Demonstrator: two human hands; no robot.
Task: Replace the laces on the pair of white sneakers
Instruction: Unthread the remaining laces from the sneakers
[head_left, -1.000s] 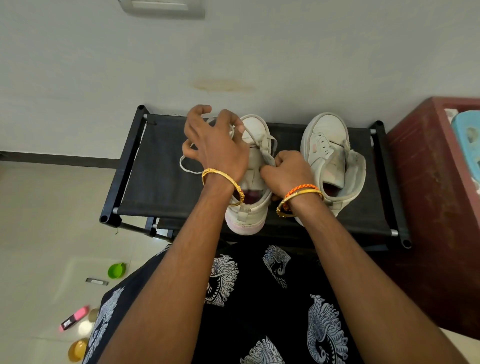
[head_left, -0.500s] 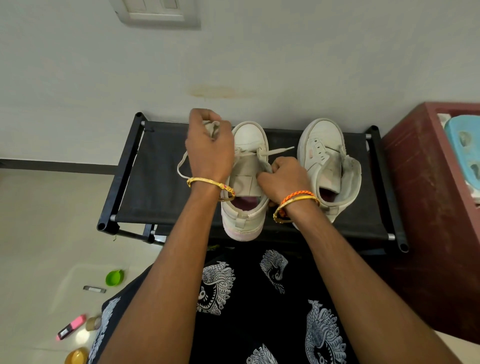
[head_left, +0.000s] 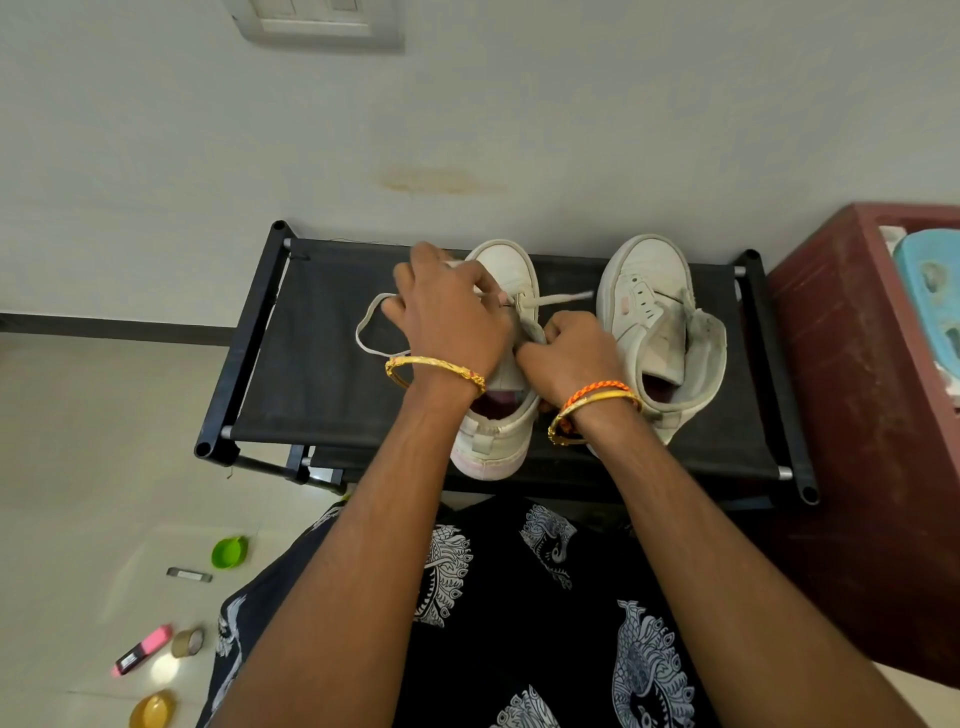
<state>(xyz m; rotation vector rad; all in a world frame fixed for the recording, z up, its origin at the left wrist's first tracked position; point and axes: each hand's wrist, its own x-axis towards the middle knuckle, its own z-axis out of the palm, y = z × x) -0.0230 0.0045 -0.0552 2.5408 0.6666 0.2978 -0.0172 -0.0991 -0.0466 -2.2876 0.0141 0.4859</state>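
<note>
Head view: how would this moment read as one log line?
left hand: pinching lace | right hand: gripping left sneaker | right sneaker: unlaced

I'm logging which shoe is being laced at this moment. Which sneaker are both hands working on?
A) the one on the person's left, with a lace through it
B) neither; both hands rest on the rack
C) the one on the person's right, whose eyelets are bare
A: the left hand and right hand are both on the left sneaker, whose lace crosses its front; the right sneaker stands untouched.
</note>
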